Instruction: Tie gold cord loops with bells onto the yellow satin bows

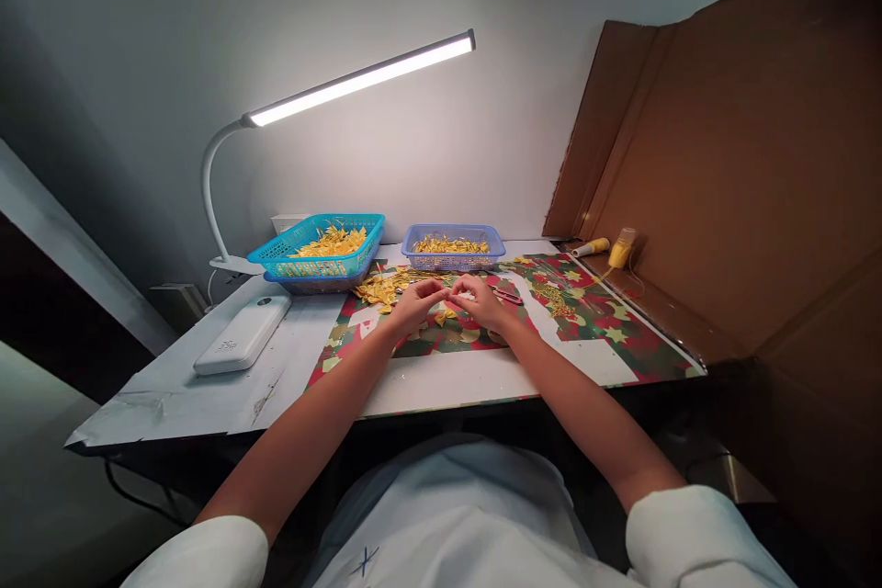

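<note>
My left hand (416, 302) and my right hand (480, 300) meet over the patterned red and green sheet (593, 317) on the table. Both have their fingers pinched together round a small thing between them, too small to name. A loose heap of yellow pieces (383, 288) lies just beyond my left hand, and one yellow piece (445, 316) sits below my fingers. A teal basket (318, 250) and a smaller blue basket (453, 246), both holding yellow pieces, stand behind the hands.
A white desk lamp (358, 81) arches over the table from the left. A white power bank (243, 333) lies at the left. A yellow thread spool (621, 248) and a yellow tube (591, 247) sit at the back right by a brown cardboard wall (744, 156).
</note>
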The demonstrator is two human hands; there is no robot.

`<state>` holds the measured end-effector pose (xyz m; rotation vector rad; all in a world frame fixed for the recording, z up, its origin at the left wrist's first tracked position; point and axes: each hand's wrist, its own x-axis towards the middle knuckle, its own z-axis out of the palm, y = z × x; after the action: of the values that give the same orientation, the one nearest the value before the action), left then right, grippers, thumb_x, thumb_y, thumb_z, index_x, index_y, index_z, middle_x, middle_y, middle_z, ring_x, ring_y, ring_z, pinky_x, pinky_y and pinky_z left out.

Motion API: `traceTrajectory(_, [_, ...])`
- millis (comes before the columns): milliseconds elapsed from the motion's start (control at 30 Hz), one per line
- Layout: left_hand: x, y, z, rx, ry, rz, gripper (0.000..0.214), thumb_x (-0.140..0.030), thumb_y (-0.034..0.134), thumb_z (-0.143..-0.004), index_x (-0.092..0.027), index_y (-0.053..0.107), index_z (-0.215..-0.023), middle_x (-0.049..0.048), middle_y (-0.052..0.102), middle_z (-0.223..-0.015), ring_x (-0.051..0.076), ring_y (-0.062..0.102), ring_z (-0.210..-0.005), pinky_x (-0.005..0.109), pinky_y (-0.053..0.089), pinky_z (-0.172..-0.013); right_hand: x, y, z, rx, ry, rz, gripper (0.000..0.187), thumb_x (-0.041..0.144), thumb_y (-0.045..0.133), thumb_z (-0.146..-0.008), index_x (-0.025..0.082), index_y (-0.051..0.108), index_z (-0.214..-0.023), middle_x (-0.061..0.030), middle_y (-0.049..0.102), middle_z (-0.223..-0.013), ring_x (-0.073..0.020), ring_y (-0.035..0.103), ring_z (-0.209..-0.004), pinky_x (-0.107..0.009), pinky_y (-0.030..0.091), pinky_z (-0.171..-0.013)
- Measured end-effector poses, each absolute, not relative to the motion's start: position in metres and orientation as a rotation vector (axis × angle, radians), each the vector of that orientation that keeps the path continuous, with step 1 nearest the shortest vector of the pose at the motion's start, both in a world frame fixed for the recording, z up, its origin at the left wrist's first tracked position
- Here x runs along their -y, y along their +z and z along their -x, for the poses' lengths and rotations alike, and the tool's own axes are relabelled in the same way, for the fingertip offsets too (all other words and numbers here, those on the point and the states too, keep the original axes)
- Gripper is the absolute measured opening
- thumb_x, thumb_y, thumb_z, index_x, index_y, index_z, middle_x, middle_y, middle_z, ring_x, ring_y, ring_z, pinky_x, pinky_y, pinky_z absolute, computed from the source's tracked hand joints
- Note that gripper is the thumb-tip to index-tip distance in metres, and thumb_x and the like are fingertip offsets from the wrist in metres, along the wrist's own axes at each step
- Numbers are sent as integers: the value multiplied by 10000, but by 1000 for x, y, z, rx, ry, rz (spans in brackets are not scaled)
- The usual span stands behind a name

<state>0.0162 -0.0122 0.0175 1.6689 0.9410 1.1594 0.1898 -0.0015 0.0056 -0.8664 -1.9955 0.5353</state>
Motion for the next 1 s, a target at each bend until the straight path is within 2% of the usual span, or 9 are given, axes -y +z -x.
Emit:
traceTrajectory(300, [3, 6, -15, -990, 1244, -1675, 305, -454, 722, -639, -156, 705, -698, 47, 701, -686, 159, 601, -655, 251, 454, -615, 6, 4, -187, 2030, 441, 904, 225, 331, 525, -879, 201, 509, -695, -26, 582, -796, -180, 482, -831, -319, 359, -790])
traceTrajectory(533, [1, 6, -15, -1007, 1237, -1682, 287, -439, 698, -648, -155, 684, -682, 34, 674, -693, 149, 578, -665, 247, 437, -613, 6, 4, -187, 2063, 352, 933, 154, 260, 531, -869, 204, 534, -726, -32, 583, -819, -192, 473, -839, -320, 365, -768])
traceTrajectory(733, [3, 8, -14, -1047, 1165, -1712, 270, -423, 671, -673, -153, 677, -661, 14, 624, -640, 129, 535, -634, 236, 407, -580, 4, 4, -190, 2083, 228, 909, 91, 235, 556, -853, 206, 563, -767, -52, 591, -886, -210, 466, -882, -352, 368, -816])
traceTrajectory(867, [3, 8, -13, -1050, 1078, -1731, 315, -465, 641, -693, -153, 683, -689, 9, 607, -624, 124, 516, -595, 231, 392, -545, 4, 3, -189, 2082, 198, 917, 85, 233, 533, -863, 198, 571, -795, -65, 601, -931, -220, 468, -909, -367, 360, -839])
traceTrajectory(1000, [2, 9, -13, -1028, 1068, -1791, 397, -547, 596, -710, -157, 665, -682, 28, 639, -695, 143, 548, -666, 246, 429, -632, 6, 4, -188, 2050, 215, 911, 100, 227, 510, -870, 199, 548, -781, -61, 599, -916, -213, 476, -910, -356, 360, -837])
